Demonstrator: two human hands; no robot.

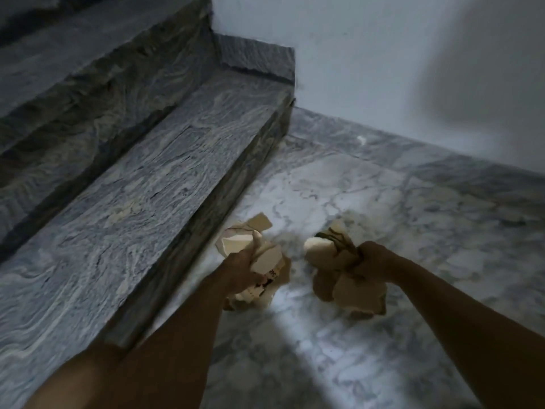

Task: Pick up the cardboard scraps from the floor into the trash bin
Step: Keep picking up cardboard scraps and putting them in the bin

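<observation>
While the marble floor [339, 184] stretches off toward a plain white wall [368, 54], grey veined stone steps [141, 178] crowd in on the left, bottom edge just beside the left forearm. Left hand [240, 270] is clamped round a bunch of cardboard scraps [253, 249], torn, creased tan pieces, one with dark print on it. Right hand [373, 258] grips a second crumpled wad of scraps [342, 278] the same way. Both bundles hang above the floor, near each other but apart. Pretty blurry overall.
</observation>
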